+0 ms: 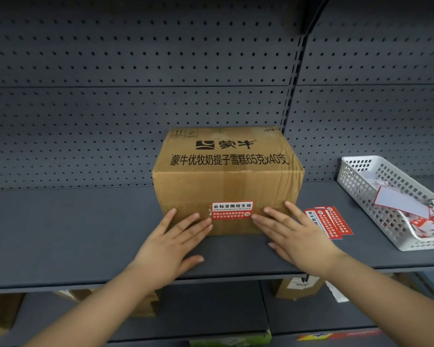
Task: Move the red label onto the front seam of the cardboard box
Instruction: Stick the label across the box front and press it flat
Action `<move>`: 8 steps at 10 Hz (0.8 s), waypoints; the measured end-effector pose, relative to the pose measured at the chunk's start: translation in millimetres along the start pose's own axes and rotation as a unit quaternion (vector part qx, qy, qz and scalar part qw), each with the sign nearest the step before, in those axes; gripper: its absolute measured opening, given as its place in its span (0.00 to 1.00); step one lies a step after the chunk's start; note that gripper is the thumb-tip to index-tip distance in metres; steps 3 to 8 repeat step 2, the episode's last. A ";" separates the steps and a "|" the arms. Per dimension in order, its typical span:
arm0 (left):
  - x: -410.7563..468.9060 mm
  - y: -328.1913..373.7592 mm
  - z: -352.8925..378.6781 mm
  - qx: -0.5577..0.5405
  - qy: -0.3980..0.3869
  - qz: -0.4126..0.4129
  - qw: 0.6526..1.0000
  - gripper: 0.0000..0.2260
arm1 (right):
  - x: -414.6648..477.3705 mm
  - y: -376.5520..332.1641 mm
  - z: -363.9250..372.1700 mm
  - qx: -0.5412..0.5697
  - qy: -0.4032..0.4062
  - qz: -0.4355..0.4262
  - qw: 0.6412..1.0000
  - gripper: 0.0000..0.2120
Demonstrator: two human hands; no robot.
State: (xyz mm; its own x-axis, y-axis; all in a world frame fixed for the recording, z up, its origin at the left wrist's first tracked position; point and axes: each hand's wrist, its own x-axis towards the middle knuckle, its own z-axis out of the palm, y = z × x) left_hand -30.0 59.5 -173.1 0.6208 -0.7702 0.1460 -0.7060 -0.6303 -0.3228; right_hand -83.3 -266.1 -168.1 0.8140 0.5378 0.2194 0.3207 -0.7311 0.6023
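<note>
Printed in black on top of the cardboard box: the logo 蒙牛, then 蒙牛优牧奶提子雪糕65克x40支, with small handling symbols at the far left corner. Stuck on the near face of the box, across its front seam: the red label, white band on top reading 此标签撕毁无效 over smaller pinyin, white small print below too fine to read. Left hand and right hand both flat and spread, well apart, gripping nothing, fingertips pressed to the box face at either side of the label. Box standing on a grey shelf against a perforated back panel. Just right of the box, a sheet of spare red labels flat on the shelf. Farther right, a white mesh basket with peeled backing paper and red scraps inside. More cardboard boxes on the shelf below.
</note>
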 end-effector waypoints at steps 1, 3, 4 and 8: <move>-10.7 -8.2 3.0 -0.031 0.022 -0.003 0.999 0.28 | -15.4 7.0 4.2 0.009 0.005 0.020 1.000 0.27; -12.5 4.1 -0.1 -0.107 0.078 -0.014 0.991 0.26 | -17.3 1.6 -4.5 0.056 0.032 0.031 0.997 0.25; -12.5 4.1 -0.1 -0.107 0.078 -0.014 0.991 0.26 | -17.3 1.6 -4.5 0.056 0.032 0.031 0.997 0.25; -12.5 4.1 -0.1 -0.107 0.078 -0.014 0.991 0.26 | -17.3 1.6 -4.5 0.056 0.032 0.031 0.997 0.25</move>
